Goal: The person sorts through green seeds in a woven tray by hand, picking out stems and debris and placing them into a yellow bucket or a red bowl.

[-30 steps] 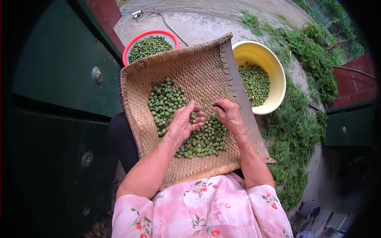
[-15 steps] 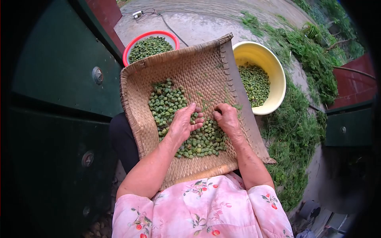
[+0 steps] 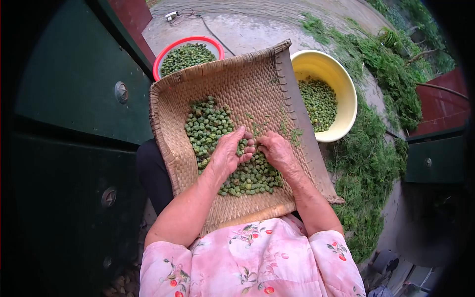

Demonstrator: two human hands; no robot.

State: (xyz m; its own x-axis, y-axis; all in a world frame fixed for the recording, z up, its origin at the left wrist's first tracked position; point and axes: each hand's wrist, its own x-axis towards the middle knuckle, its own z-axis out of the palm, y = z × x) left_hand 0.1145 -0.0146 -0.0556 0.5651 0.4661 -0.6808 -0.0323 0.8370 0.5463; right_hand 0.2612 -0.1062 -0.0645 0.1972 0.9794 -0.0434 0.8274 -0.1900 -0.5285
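A woven winnowing basket (image 3: 247,84) rests tilted across my lap, with a heap of small knobbly green cones (image 3: 205,123) in it. My left hand (image 3: 228,154) is cupped over the heap, its fingers curled around a few of the cones. Right beside its fingertips, my right hand (image 3: 278,152) has thumb and forefinger pinched together. Whatever lies in that pinch, if anything, is too small to make out. Loose bits of green sprig (image 3: 295,136) lie on the weave beyond my right hand.
A red-rimmed basin (image 3: 157,64) of green cones stands beyond the basket at left. At right is a yellow bucket (image 3: 346,106) partly filled with them. Cut green branches (image 3: 368,173) cover the ground at right. A dark green metal door (image 3: 74,84) stands close on the left.
My right hand has moved left, and its pinched fingers now meet the fingertips of my left hand. The left hand stays nearly in place.
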